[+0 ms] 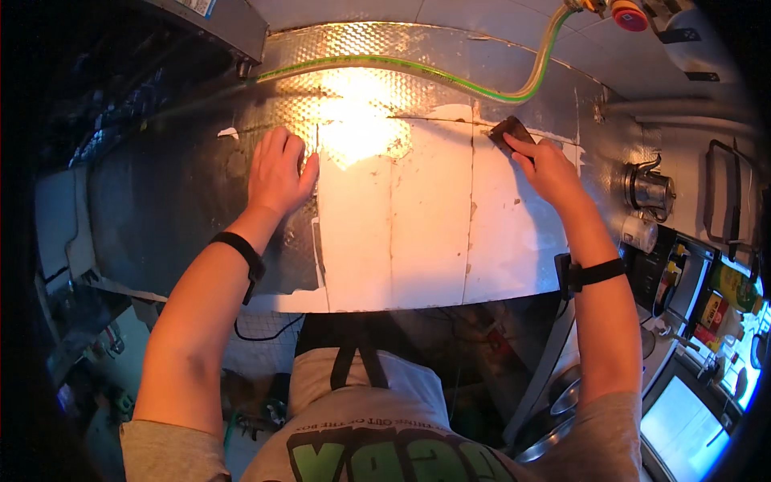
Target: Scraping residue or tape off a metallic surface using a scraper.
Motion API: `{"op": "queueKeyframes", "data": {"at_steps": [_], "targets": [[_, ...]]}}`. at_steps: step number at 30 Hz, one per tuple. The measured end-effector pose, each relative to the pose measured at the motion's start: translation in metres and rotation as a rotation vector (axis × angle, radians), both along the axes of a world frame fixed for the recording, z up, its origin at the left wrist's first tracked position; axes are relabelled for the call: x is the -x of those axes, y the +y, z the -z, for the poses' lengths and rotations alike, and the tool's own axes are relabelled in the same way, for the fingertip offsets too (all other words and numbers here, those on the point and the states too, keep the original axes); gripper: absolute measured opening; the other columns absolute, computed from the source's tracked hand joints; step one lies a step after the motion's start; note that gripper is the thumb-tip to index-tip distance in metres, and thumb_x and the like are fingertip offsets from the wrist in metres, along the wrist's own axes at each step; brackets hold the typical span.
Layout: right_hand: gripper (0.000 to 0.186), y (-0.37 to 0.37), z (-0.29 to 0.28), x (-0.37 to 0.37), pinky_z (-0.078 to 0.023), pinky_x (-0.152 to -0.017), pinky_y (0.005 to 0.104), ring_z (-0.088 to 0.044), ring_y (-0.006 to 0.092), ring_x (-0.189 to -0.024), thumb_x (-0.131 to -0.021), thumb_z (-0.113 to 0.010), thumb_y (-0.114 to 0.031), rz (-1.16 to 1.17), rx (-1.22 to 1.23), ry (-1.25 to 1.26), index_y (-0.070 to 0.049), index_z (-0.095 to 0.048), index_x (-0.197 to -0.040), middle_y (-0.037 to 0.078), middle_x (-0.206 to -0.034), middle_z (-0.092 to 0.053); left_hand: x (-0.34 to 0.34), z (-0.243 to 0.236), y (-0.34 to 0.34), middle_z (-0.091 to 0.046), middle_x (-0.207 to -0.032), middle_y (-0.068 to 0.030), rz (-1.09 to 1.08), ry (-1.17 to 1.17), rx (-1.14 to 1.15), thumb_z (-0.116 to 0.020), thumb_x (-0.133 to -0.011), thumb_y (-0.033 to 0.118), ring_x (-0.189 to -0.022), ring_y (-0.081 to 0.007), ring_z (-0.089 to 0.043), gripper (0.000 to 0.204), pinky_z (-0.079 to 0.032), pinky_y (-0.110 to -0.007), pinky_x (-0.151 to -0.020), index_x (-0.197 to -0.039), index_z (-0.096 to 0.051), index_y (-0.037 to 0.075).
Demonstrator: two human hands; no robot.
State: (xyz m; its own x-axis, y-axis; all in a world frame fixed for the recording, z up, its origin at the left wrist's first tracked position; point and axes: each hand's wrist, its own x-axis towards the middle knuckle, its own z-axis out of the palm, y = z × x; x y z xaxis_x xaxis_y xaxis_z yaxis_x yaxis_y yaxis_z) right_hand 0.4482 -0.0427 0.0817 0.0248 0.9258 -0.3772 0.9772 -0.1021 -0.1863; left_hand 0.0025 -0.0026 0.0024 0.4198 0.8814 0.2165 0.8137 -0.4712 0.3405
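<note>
My right hand [548, 170] grips a dark, flat scraper [511, 131] between thumb and fingers. The scraper lies against the ragged lower border of the foil at the back right of the worktop. White tiles [434, 217] with brown marks are bared across the middle and right. At the left, silvery foil sheet [193, 217] still covers the surface, torn along its right side. On that foil rests my left hand [278, 170], holding nothing, its fingers slightly bent and the thumb apart, close to the torn side.
A clear hose with a green stripe [434, 74] runs along the back. A metal kettle [650, 189] and a white can [639, 233] stand at the right. Farther right is a screen [684, 426]. A dark metal appliance [217, 28] stands at the back left.
</note>
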Motion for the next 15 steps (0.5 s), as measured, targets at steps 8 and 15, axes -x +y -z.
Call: {"op": "queueKeyframes", "data": {"at_steps": [8,15], "targets": [[0.039,-0.007,0.014,0.025,-0.056,-0.096,0.0502,-0.069,0.0411,-0.108,-0.105,-0.061,-0.031,0.156,-0.017,-0.031,-0.031,-0.068,-0.143,0.022,-0.112,-0.07,0.001,0.0,0.001,-0.05,-0.097,-0.0151,0.005,0.009,-0.013,-0.067,-0.093,0.025,-0.097,-0.0377,-0.052,0.023,-0.044,-0.049,-0.087,-0.089,-0.055,0.005],[0.042,-0.01,0.006,0.035,-0.057,-0.096,0.0512,-0.071,0.0413,-0.105,-0.106,-0.058,-0.033,0.191,0.024,-0.078,-0.033,-0.063,-0.148,0.023,-0.112,-0.069,-0.003,-0.002,0.002,-0.05,-0.097,-0.0149,-0.007,0.0,0.007,-0.066,-0.093,0.025,-0.097,-0.0372,-0.052,0.023,-0.044,-0.048,-0.086,-0.09,-0.055,0.005]]}}
